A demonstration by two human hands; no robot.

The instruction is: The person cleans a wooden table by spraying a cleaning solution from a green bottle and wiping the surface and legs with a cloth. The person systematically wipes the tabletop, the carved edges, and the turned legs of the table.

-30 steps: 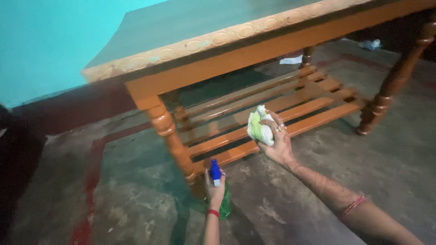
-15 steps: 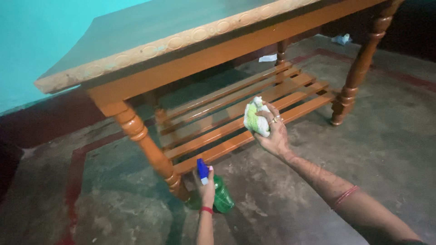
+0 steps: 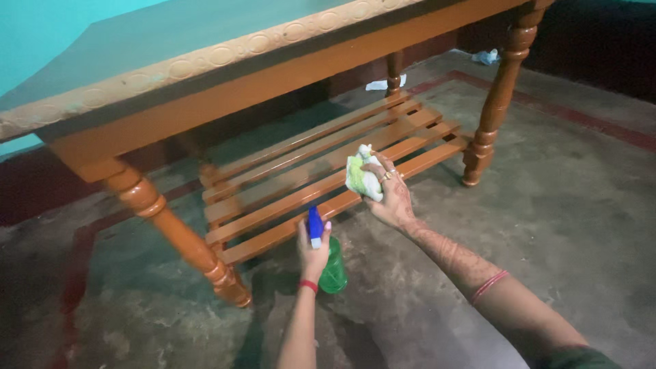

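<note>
My left hand (image 3: pixel 311 254) grips a green spray bottle (image 3: pixel 333 270) with a blue nozzle, held low just in front of the table's bottom slats. My right hand (image 3: pixel 389 198) is closed on a crumpled white and yellow-green cloth (image 3: pixel 361 178), pressed against the front slat of the orange wooden slatted shelf (image 3: pixel 301 174). The shelf sits under an orange wooden table (image 3: pixel 205 68) with a grey-green top and a carved pale edge.
Turned table legs stand at the near left (image 3: pixel 179 236) and at the right (image 3: pixel 493 102). The floor (image 3: pixel 567 205) is rough grey concrete with a red painted border. Scraps of white litter (image 3: pixel 383 83) lie beyond the table. A turquoise wall (image 3: pixel 41 27) is behind.
The view has shifted so the table sits further left in frame. Both hands have moved closer together at the front slat, the bottle now nearer the cloth.
</note>
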